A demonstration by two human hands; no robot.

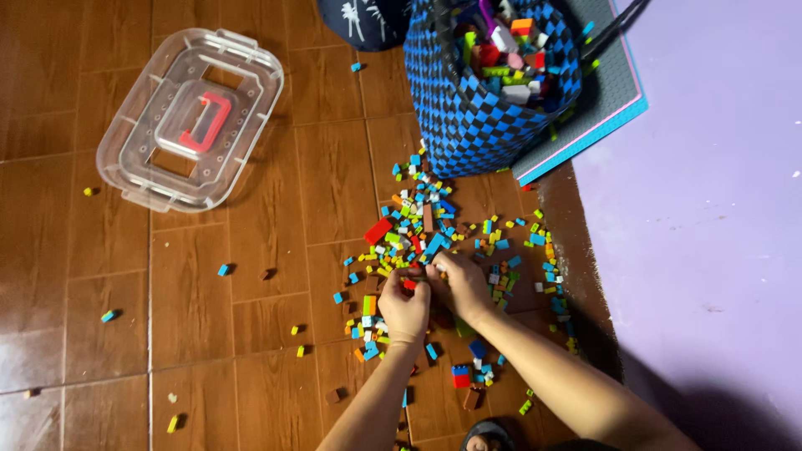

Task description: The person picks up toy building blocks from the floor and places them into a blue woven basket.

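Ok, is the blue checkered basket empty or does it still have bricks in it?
Not empty. The blue checkered basket stands upright, and its open top shows a heap of mixed coloured bricks inside.

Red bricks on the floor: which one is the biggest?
The long red brick at the pile's left edge, lying diagonally; the other red bricks are small, like the one between the hands.

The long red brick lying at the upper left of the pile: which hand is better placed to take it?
Probably the left hand. It lies on the same side as the long red brick, with open floor between. The right hand would have to cross over the left.
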